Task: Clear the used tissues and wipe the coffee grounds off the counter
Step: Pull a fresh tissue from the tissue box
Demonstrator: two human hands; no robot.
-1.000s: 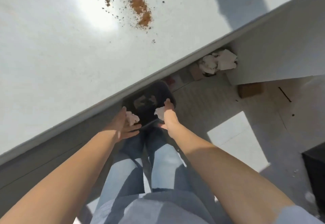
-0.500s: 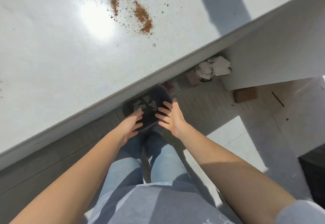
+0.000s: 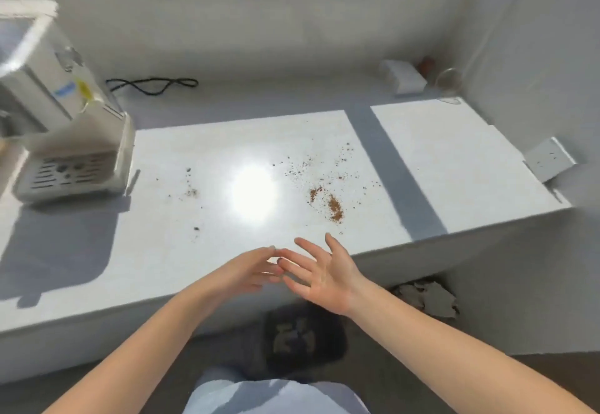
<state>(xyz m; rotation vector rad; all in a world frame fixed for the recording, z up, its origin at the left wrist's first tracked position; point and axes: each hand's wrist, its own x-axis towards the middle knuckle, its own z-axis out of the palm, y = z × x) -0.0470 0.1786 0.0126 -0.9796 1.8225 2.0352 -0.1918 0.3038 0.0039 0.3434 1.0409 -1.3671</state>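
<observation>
Brown coffee grounds (image 3: 331,202) lie scattered on the white counter (image 3: 454,160), with a smaller patch of grounds (image 3: 191,191) to the left. My left hand (image 3: 243,272) and my right hand (image 3: 319,275) hover over the counter's front edge, fingertips nearly touching, fingers straight and holding nothing. Below them on the floor stands a black bin (image 3: 305,337) with crumpled tissues (image 3: 292,335) inside.
A white coffee machine (image 3: 61,128) stands at the counter's left, with a black cable (image 3: 152,85) behind it. A white box (image 3: 402,77) and a glass (image 3: 449,81) sit at the back right. Crumpled paper (image 3: 428,296) lies on the floor under the counter's right end.
Both hands let tissues drop into the bin, opened, and rose from the bin to the counter's front edge. The view lifted from the floor to the whole counter.
</observation>
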